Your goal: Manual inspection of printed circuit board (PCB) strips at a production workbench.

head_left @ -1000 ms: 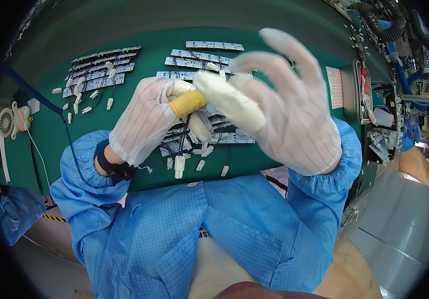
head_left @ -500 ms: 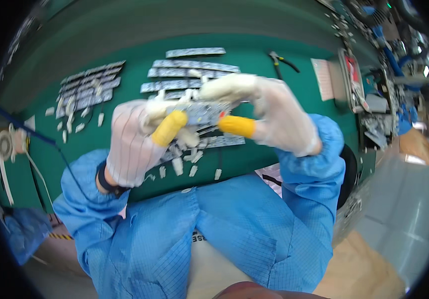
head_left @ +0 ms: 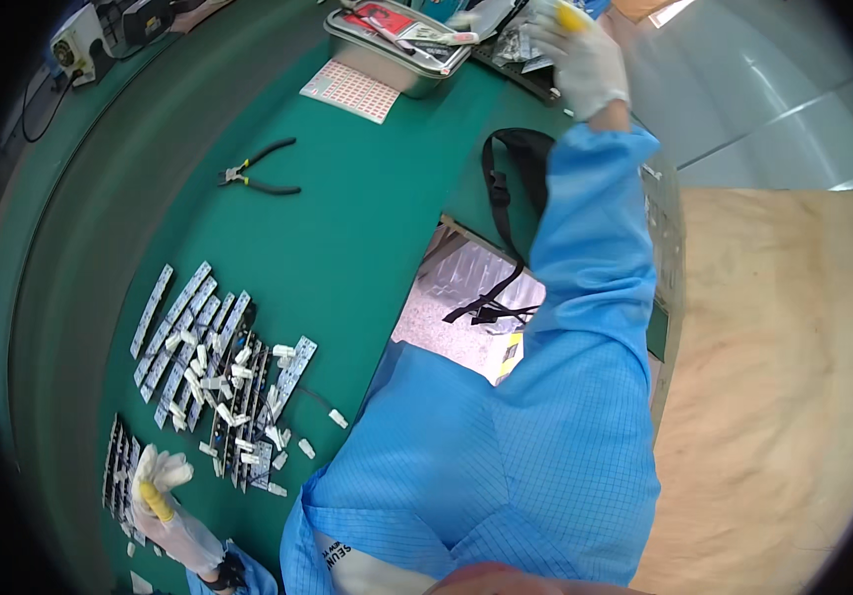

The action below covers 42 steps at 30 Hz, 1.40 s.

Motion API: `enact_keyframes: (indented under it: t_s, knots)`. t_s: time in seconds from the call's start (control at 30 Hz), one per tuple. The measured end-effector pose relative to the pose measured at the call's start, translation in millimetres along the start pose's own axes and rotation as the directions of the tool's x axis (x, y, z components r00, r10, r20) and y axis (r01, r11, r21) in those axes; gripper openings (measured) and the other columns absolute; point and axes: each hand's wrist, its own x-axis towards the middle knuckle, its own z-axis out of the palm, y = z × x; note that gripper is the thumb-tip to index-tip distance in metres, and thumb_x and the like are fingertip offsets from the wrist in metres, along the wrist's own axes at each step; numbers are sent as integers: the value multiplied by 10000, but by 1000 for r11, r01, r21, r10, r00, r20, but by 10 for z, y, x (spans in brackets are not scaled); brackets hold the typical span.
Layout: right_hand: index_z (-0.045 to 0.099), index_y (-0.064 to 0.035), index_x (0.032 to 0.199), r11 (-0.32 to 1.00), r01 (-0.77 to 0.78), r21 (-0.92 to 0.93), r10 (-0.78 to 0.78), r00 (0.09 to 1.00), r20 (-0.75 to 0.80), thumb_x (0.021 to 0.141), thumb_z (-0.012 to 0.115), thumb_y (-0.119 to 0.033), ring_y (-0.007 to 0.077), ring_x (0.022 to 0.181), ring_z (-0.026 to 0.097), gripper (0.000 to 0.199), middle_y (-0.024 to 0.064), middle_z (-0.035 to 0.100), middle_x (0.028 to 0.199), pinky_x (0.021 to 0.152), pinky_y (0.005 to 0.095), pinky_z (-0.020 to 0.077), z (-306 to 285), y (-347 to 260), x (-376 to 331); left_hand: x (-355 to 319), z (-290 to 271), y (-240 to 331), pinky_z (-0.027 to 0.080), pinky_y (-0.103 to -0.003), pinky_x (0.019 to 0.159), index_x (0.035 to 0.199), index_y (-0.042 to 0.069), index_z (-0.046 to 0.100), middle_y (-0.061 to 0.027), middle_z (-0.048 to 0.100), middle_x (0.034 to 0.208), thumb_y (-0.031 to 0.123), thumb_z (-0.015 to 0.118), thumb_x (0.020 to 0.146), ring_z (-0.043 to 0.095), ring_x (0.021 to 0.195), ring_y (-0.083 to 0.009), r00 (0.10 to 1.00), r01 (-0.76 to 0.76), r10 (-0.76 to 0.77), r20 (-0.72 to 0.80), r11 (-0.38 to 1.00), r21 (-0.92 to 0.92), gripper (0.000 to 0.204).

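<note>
My left hand, in a white glove with a yellow finger cot, is over the near edge of a small stack of strip circuit boards at the lower left. Its fingers are apart and nothing shows in them. At the top, my right hand, gloved alike, is stretched out beside a dark bin of clear bags and small parts. Motion and the picture's edge blur its fingers, so any hold cannot be made out. Between the hands lies a larger group of strip boards with white connectors on short leads.
Cutting pliers with black handles lie on the green mat. Behind them are a sheet of red-marked labels and a metal tray with red and white items. A black strap hangs by the table edge.
The view has swung to the right. My hands, earlier together around a small board piece, are now far apart: the right by the bin, the left by the left stack. The piece is no longer seen.
</note>
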Motion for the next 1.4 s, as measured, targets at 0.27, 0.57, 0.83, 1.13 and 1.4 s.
enact_keyframes:
  t_s: [0.27,0.57,0.83,1.13,1.4]
  knots:
    - [550,-22,1184,733,-581,353,678,585,-444,961,479,-190,296,905,668,288,164,656,1051,692,331,549,-2095,1139,-411,46,-70,-129,458,-327,883,1122,-82,581,-65,623,741,233,409,1007,605,830,-182,998,35,-37,-57,999,-31,377]
    - [589,-53,1094,603,-664,442,796,464,-390,964,497,-236,233,800,687,242,110,684,954,532,318,525,-2559,2218,-570,-18,-96,38,452,-321,878,1136,-87,581,-66,622,735,212,434,1002,605,840,-180,995,70,-71,-63,997,-11,359]
    - [633,-60,1043,510,-855,95,788,421,-450,949,474,-167,233,821,650,213,123,642,896,655,294,522,-3056,2105,-226,-37,-154,-225,449,-320,883,1143,-91,573,-64,623,738,204,429,1003,603,842,-172,995,73,-76,-59,996,-42,356]
    - [598,17,1137,460,-887,45,821,406,-400,957,426,-126,277,938,662,287,173,649,1054,778,293,559,-2519,1627,-598,2,-175,-264,444,-335,895,1127,-88,583,-74,635,765,177,434,992,604,850,-179,997,72,-76,-33,993,-96,333]
    - [642,-27,1082,448,-889,90,842,387,-375,936,482,-177,261,816,690,263,137,676,968,699,324,569,-2279,2008,-723,-122,-147,-75,450,-330,883,1113,-82,595,-74,637,767,214,427,1004,605,857,-182,989,124,-125,-80,992,-19,357]
